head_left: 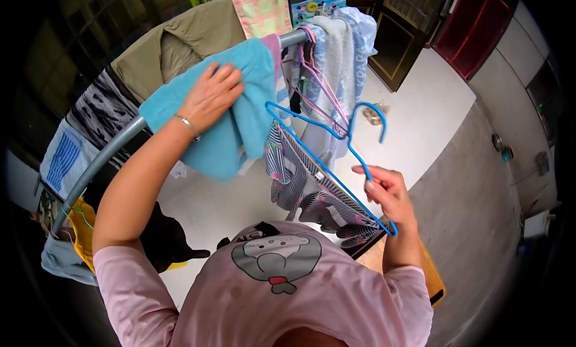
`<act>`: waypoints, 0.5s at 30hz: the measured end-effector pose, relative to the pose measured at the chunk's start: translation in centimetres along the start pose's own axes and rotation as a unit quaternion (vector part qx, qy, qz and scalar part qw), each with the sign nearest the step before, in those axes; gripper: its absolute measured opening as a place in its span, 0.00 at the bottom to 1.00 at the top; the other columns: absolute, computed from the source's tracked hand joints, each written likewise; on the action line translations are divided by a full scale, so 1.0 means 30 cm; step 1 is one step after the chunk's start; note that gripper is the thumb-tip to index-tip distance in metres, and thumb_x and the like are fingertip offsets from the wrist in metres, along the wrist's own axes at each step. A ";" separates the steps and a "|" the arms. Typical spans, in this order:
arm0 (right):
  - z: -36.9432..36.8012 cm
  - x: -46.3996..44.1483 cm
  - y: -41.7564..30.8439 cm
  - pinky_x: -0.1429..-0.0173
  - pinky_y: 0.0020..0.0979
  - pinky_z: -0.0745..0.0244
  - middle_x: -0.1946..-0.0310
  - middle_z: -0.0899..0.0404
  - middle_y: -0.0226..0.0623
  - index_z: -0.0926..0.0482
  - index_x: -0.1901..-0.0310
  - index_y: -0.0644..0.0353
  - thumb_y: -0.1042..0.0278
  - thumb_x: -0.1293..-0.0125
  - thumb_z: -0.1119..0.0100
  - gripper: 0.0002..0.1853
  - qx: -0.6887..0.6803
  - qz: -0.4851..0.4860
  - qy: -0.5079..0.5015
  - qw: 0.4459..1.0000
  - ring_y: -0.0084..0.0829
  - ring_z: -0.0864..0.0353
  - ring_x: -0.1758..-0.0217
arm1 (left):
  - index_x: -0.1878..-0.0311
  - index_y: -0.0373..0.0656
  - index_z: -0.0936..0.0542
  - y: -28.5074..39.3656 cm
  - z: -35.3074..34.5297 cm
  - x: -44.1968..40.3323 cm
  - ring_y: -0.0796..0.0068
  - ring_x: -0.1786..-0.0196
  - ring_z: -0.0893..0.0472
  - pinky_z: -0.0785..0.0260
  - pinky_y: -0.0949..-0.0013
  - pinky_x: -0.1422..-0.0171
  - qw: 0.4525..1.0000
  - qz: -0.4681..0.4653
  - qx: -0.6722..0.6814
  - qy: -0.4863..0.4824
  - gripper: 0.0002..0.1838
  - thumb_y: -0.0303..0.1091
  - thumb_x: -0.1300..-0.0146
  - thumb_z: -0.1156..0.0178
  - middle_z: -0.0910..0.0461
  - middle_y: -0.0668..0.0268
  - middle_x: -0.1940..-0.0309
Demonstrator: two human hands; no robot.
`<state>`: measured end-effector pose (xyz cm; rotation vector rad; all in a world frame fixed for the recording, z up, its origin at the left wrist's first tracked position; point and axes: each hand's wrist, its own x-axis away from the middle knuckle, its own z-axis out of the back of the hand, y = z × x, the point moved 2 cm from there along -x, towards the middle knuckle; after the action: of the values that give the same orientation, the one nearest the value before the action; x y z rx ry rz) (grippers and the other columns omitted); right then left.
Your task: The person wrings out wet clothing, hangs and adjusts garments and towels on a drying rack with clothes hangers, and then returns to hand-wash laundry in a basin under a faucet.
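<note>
My left hand (213, 98), with a metal bangle at the wrist, lies over a teal towel (210, 152), fingers slightly bent and a little apart. The towel is draped over a curved grey metal rail (114, 144). On the right, my right hand (389, 194) pinches one sloping side of a blue clothes hanger (327, 165) between thumb and fingers. The hanger tilts, its hook (383, 122) pointing away from me. A dark striped garment with pink flowers (294, 161) hangs along the hanger's lower bar; how it is fixed there I cannot tell.
Pink and purple hangers (327, 86) hang from the rail beside a pale towel (339, 47). Khaki trousers (174, 53), a checked cloth (262, 11) and a blue-striped towel (66, 155) hang leftward. A wooden surface (429, 269) stands by my right arm; an open door (402, 35) is behind.
</note>
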<state>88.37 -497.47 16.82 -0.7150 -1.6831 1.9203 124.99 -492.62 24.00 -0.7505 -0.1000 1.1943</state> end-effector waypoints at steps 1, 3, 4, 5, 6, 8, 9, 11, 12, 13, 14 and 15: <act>-0.008 -0.020 -0.001 0.74 0.20 0.46 0.81 0.34 0.21 0.22 0.47 0.61 0.65 0.37 0.46 0.18 -0.001 0.000 0.009 1.000 0.13 0.40 0.78 | 0.61 0.43 0.25 -0.003 0.005 0.003 0.66 0.46 0.31 0.42 0.61 0.36 1.000 -0.006 0.002 0.015 0.10 0.30 0.47 0.49 0.31 0.63 0.60; -0.009 -0.060 0.007 0.73 0.20 0.46 0.82 0.36 0.20 0.23 0.46 0.61 0.64 0.36 0.46 0.18 -0.001 0.000 0.023 1.000 0.13 0.41 0.78 | 0.65 0.44 0.25 -0.012 0.016 0.004 0.67 0.46 0.31 0.41 0.61 0.36 0.999 -0.013 0.005 0.045 0.07 0.30 0.47 0.49 0.32 0.63 0.61; -0.004 -0.070 0.017 0.73 0.20 0.46 0.82 0.36 0.20 0.23 0.46 0.60 0.64 0.35 0.47 0.17 -0.015 0.014 0.025 0.999 0.13 0.41 0.78 | 0.65 0.44 0.25 -0.015 0.025 0.010 0.66 0.46 0.31 0.42 0.60 0.36 0.999 -0.011 0.013 0.036 0.07 0.30 0.48 0.49 0.31 0.63 0.61; 0.002 -0.070 0.012 0.74 0.19 0.46 0.82 0.36 0.20 0.23 0.46 0.60 0.64 0.35 0.47 0.17 -0.023 0.015 0.027 0.999 0.13 0.41 0.78 | 0.66 0.44 0.25 -0.019 0.037 0.019 0.66 0.46 0.31 0.42 0.60 0.36 0.999 -0.008 0.021 0.027 0.07 0.30 0.48 0.48 0.31 0.63 0.61; 0.006 -0.066 0.007 0.74 0.19 0.47 0.82 0.36 0.20 0.23 0.46 0.60 0.65 0.34 0.47 0.17 -0.031 0.017 0.030 0.999 0.13 0.41 0.78 | 0.66 0.44 0.25 -0.025 0.046 0.032 0.66 0.46 0.31 0.42 0.59 0.35 0.999 -0.005 0.028 0.017 0.06 0.30 0.48 0.48 0.31 0.63 0.61; 0.009 -0.056 -0.011 0.74 0.19 0.47 0.82 0.36 0.20 0.23 0.46 0.60 0.66 0.35 0.47 0.17 -0.036 0.016 0.043 0.998 0.13 0.42 0.79 | 0.65 0.44 0.25 -0.041 0.056 0.065 0.64 0.47 0.30 0.41 0.58 0.36 0.999 -0.006 0.038 0.030 0.10 0.27 0.54 0.43 0.31 0.63 0.62; 0.011 -0.060 -0.011 0.75 0.19 0.48 0.82 0.36 0.20 0.23 0.46 0.61 0.66 0.34 0.47 0.17 -0.035 0.023 0.043 0.998 0.13 0.42 0.79 | 0.65 0.44 0.25 -0.045 0.061 0.082 0.63 0.48 0.30 0.41 0.57 0.36 0.998 -0.007 0.044 0.035 0.12 0.26 0.56 0.41 0.31 0.63 0.62; 0.019 -0.076 -0.006 0.75 0.19 0.48 0.82 0.36 0.20 0.23 0.46 0.61 0.67 0.34 0.48 0.17 -0.036 0.034 0.044 0.998 0.12 0.42 0.79 | 0.65 0.44 0.24 -0.048 0.071 0.099 0.62 0.48 0.30 0.40 0.56 0.36 0.999 -0.003 0.047 0.025 0.12 0.26 0.58 0.40 0.30 0.63 0.62; 0.015 -0.087 -0.001 0.75 0.19 0.49 0.82 0.36 0.19 0.23 0.46 0.61 0.68 0.34 0.48 0.16 -0.037 0.038 0.048 0.997 0.12 0.43 0.79 | 0.65 0.44 0.24 -0.048 0.074 0.107 0.62 0.48 0.30 0.40 0.56 0.36 0.999 -0.002 0.050 0.020 0.13 0.26 0.58 0.39 0.30 0.63 0.62; 0.005 -0.108 0.004 0.75 0.19 0.49 0.81 0.36 0.19 0.23 0.46 0.62 0.69 0.34 0.48 0.16 -0.037 0.043 0.051 0.997 0.12 0.43 0.79 | 0.65 0.44 0.24 -0.049 0.077 0.115 0.62 0.47 0.30 0.39 0.56 0.36 0.998 0.002 0.052 0.019 0.13 0.26 0.59 0.39 0.30 0.63 0.61; -0.004 -0.133 0.007 0.74 0.19 0.49 0.81 0.36 0.18 0.23 0.46 0.62 0.69 0.34 0.49 0.16 -0.037 0.049 0.053 0.997 0.12 0.43 0.79 | 0.65 0.45 0.24 -0.052 0.079 0.122 0.62 0.47 0.30 0.39 0.56 0.36 0.998 0.007 0.053 0.019 0.13 0.26 0.59 0.39 0.30 0.63 0.61; -0.015 -0.156 0.008 0.74 0.19 0.49 0.81 0.36 0.17 0.24 0.46 0.63 0.70 0.34 0.49 0.16 -0.038 0.051 0.055 0.996 0.11 0.44 0.79 | 0.65 0.45 0.23 -0.052 0.081 0.128 0.61 0.47 0.30 0.39 0.56 0.37 0.998 0.012 0.055 0.019 0.14 0.26 0.60 0.38 0.30 0.63 0.61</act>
<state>92.16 -500.29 16.86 -0.9350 -1.6891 1.8554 126.66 -488.41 25.54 -0.6790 0.0053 1.1988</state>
